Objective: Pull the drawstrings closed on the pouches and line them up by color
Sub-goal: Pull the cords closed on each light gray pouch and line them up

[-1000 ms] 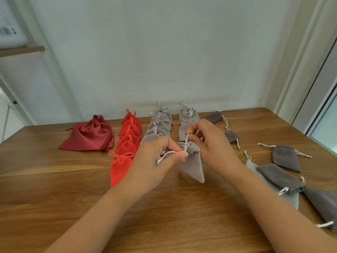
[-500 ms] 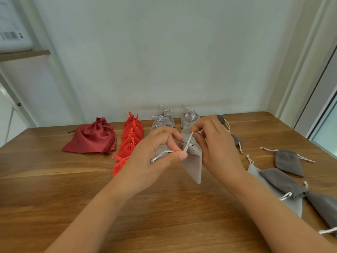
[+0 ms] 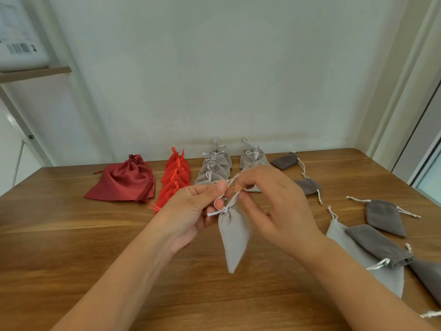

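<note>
My left hand (image 3: 191,211) and right hand (image 3: 274,206) each pinch a drawstring (image 3: 232,201) of the light grey pouch (image 3: 235,237), mid-air, centre, neck cinched. Red row (image 3: 176,177), grey rows (image 3: 214,166) lined at 12 o'clock; dark grey pouches (image 3: 381,217) (unsorted) remain at 3 o'clock.

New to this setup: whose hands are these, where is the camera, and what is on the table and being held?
No machine here: a person wears a camera on the head, looking down at their own hands. The left hand and right hand each pinch the white drawstrings of a light grey pouch, which hangs above the wooden table. On the table lie a dark red pouch, a row of orange-red pouches, two rows of light grey pouches, and loose dark grey pouches on the right.
</note>
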Action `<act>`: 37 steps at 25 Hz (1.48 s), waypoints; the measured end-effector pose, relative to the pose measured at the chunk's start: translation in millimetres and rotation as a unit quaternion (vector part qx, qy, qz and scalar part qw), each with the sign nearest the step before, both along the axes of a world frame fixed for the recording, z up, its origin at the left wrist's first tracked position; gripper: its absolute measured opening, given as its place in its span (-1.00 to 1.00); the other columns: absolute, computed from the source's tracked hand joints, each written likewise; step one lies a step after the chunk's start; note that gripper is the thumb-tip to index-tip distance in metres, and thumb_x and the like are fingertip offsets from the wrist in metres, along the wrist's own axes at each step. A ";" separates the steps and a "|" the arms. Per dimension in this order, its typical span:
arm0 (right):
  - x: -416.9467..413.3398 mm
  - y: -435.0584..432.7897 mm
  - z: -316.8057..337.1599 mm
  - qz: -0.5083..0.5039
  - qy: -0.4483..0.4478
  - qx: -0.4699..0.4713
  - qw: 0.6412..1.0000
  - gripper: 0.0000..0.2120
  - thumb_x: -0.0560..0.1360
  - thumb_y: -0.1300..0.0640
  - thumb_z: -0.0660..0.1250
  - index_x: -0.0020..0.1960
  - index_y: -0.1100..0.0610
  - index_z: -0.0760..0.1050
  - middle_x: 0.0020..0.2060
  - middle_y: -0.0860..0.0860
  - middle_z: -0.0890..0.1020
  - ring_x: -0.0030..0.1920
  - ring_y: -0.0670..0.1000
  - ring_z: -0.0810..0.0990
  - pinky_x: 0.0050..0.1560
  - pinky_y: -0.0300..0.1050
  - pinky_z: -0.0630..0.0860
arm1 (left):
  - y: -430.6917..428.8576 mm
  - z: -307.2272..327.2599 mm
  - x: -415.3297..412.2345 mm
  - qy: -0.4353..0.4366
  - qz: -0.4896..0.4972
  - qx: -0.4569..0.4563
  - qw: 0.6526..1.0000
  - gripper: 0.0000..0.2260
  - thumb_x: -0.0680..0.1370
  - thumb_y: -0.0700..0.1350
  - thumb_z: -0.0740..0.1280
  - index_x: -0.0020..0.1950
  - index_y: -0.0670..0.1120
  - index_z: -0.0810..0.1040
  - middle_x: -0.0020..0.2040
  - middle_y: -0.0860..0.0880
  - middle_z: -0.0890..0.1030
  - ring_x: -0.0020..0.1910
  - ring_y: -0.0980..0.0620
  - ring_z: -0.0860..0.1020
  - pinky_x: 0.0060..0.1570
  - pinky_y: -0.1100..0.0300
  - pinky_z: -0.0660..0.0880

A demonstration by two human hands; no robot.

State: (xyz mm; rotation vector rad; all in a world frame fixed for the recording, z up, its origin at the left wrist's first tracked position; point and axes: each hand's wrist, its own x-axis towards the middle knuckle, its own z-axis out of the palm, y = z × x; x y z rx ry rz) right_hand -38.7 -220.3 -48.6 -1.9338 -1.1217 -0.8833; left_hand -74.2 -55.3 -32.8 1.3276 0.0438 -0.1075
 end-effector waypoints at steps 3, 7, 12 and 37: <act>-2.7 3.6 -2.9 0.031 0.053 -0.063 0.996 -0.85 0.55 0.15 0.16 0.03 0.14 0.46 -0.10 -0.03 0.58 -0.13 -0.07 0.51 -0.15 -0.19 0.44 | 4.1 -0.6 -1.1 -0.006 -0.031 0.112 0.993 -0.80 0.25 0.03 0.42 -0.38 -0.10 0.64 -0.50 0.04 0.47 -0.55 0.21 0.32 -0.39 0.33 0.26; -6.7 7.1 -3.6 0.009 0.129 -0.084 0.988 -0.91 0.59 0.04 0.10 0.07 -0.02 0.33 -0.28 -0.11 0.55 -0.26 -0.10 0.49 -0.33 -0.20 0.41 | 13.0 0.9 -2.0 -0.034 -0.071 0.186 0.979 -0.69 0.38 -0.02 0.42 -0.18 -0.29 0.63 -0.41 -0.02 0.48 -0.41 0.12 0.33 -0.33 0.28 0.28; -5.1 6.1 -0.4 -0.031 0.170 -0.138 0.975 -0.88 0.62 0.12 0.14 0.14 0.07 0.37 -0.24 -0.05 0.58 -0.28 -0.10 0.52 -0.31 -0.14 0.45 | 10.4 2.3 -5.9 -0.100 -0.109 0.259 0.955 -0.81 0.50 -0.11 0.40 -0.32 -0.04 0.67 -0.38 -0.02 0.49 -0.33 0.06 0.37 -0.25 0.21 0.34; 7.4 2.4 -4.8 -0.014 0.124 -0.064 0.990 -0.85 0.51 0.01 0.29 -0.10 0.08 0.53 -0.15 -0.13 0.50 -0.17 -0.16 0.45 -0.18 -0.31 0.42 | 4.8 -10.7 7.4 0.036 0.056 0.020 0.998 -0.94 0.25 -0.18 0.44 -0.32 -0.08 0.70 -0.34 -0.03 0.65 -0.44 0.20 0.57 -0.51 0.43 0.40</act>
